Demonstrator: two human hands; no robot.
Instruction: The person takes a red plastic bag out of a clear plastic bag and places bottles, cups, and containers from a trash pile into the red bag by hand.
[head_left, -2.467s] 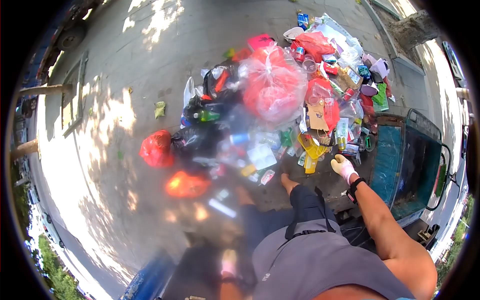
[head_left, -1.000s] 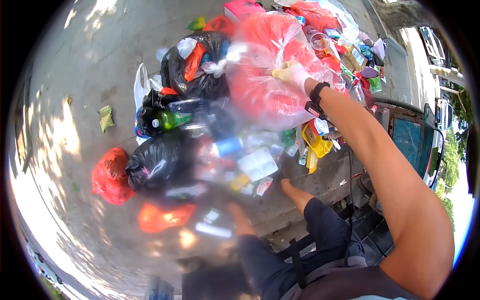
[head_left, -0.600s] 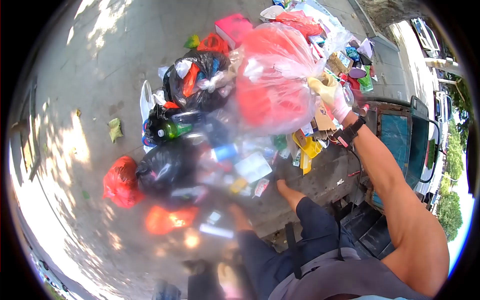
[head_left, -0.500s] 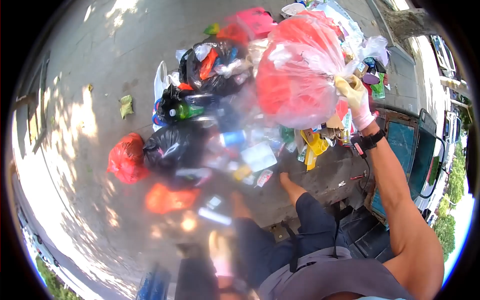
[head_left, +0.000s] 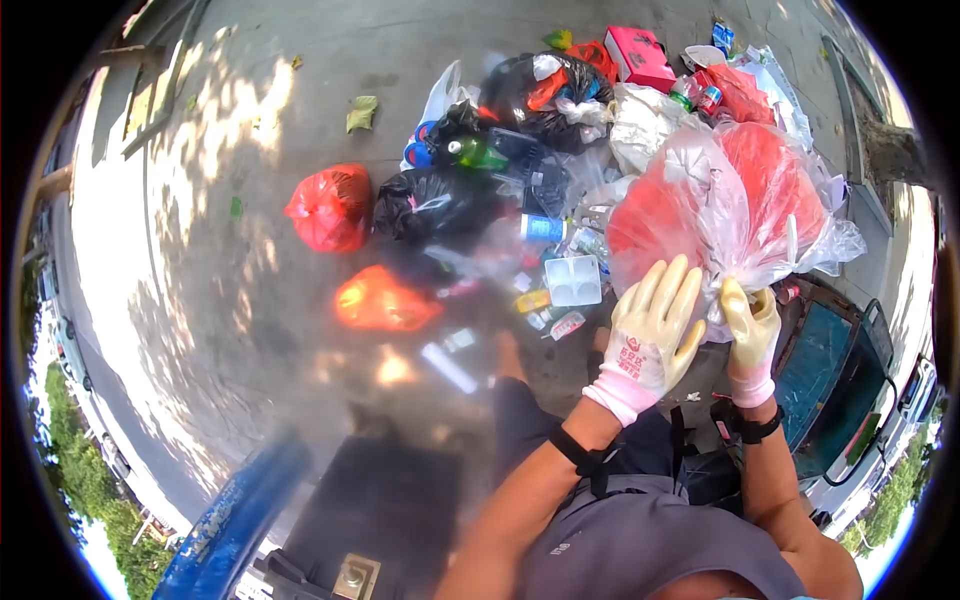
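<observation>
A large clear plastic bag (head_left: pixel 690 190) with red bags inside bulges in front of me on the right. My right hand (head_left: pixel 752 335), in a cream-coated glove with a pink cuff, is closed around the bag's gathered neck. My left hand (head_left: pixel 652 340) wears a matching glove and rises beside the right one. Its fingers are stretched out at the near side of the bag, back of the hand facing me. Whether the fingertips touch the plastic I cannot tell.
Loose rubbish covers the pavement: black bags (head_left: pixel 440 205), a red bag (head_left: pixel 332 208), an orange bag (head_left: pixel 385 300), a green bottle (head_left: pixel 478 153), a white tray (head_left: pixel 573 281) and a pink box (head_left: pixel 640 57). A teal metal cart (head_left: pixel 815 350) stands right; a blue bar (head_left: pixel 235 510) is lower left.
My left hand has come up from low in the view to the bag. The right hand keeps its hold, lower in the view. The whole view has shifted.
</observation>
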